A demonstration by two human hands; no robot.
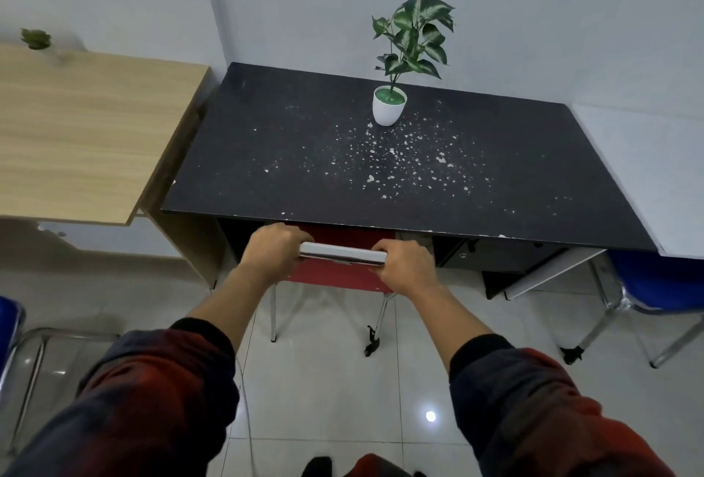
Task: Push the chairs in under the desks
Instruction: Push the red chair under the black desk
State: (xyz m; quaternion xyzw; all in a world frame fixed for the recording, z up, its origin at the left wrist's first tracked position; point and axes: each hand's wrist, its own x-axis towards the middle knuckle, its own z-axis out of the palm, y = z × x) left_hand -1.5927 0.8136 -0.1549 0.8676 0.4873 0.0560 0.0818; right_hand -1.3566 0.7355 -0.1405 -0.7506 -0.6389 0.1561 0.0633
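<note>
A red chair (335,274) with a pale top rail and chrome legs stands on the tiled floor, its seat partly under the front edge of the black bench (381,171), which is speckled white. A blue chair (663,286) stands at the bench's right end, another blue chair (9,324) at far left by the wood-grain bench (76,133).

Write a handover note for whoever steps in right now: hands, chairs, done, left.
Left hand and right hand: both closed on the white top rail of the red chair, one at each end.
Red chair: seat partly under the black desk; its rear legs are out on the tiles.
Blue chair on the right and another blue chair at the left edge stand untouched.
Left: finish pushing the red chair in, then do the blue ones.
</note>
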